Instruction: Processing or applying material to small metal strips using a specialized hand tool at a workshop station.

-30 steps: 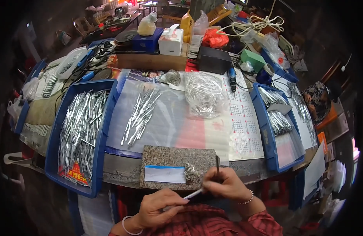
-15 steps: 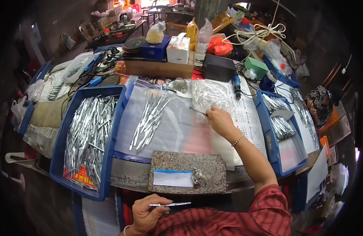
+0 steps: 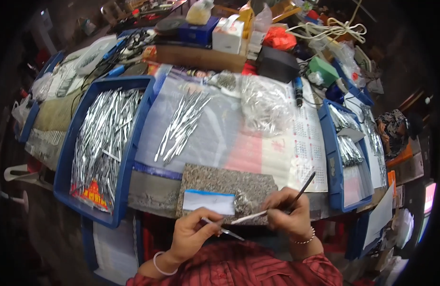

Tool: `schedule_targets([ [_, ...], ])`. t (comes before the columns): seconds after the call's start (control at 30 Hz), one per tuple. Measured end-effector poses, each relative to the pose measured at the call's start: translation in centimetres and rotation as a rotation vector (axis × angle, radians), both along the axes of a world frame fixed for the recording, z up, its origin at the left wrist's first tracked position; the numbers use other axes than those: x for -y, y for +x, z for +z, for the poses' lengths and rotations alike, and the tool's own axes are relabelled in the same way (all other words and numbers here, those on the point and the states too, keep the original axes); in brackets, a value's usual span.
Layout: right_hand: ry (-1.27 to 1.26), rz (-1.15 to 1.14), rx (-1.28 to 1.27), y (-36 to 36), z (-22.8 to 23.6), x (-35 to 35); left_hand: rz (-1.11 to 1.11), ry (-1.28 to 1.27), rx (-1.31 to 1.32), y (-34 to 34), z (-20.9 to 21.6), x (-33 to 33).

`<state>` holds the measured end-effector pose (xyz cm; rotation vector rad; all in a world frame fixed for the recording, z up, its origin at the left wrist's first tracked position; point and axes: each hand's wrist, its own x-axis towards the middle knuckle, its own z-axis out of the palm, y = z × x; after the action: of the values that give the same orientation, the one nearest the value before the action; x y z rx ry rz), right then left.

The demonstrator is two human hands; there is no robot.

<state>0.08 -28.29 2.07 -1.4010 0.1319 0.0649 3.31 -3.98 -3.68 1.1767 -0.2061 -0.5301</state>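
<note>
My left hand (image 3: 193, 233) pinches a slim silver metal piece (image 3: 233, 234) between thumb and fingers, low in front of my chest. Close by on its right, my right hand (image 3: 292, 215) is closed round a slender dark stick (image 3: 306, 183) that slants up behind the fingers. A pale, narrow piece (image 3: 248, 218) points from that hand toward the left one; the fingers hide whether it joins the stick. Just beyond lies a speckled stone slab (image 3: 220, 177), bearing a white blue-edged pad (image 3: 208, 203) and a shiny crumpled clump (image 3: 244, 202).
Similar silver pieces (image 3: 184, 125) lie on the plastic sheet, and many more fill the blue tray (image 3: 128, 178) at left. A clear bag (image 3: 266, 106) lies beyond the slab. A second blue tray (image 3: 332, 169) stands right. Boxes, cables and a person (image 3: 390, 132) are farther off.
My right hand has come back from the clear bag to beside my left hand, stick still in it. The pale piece now shows. The silver piece in my left hand has tilted.
</note>
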Motion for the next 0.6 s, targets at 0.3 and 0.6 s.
schedule_targets([
  [0.3,-0.348,0.186,0.311,-1.6,-4.1,-3.3,-0.007,-0.175,-0.133,0.0,-0.5,0.9],
  [0.6,-0.460,0.060,0.325,-2.2,-3.3,-2.8,0.040,-0.222,-0.189,-0.6,-0.6,0.7],
])
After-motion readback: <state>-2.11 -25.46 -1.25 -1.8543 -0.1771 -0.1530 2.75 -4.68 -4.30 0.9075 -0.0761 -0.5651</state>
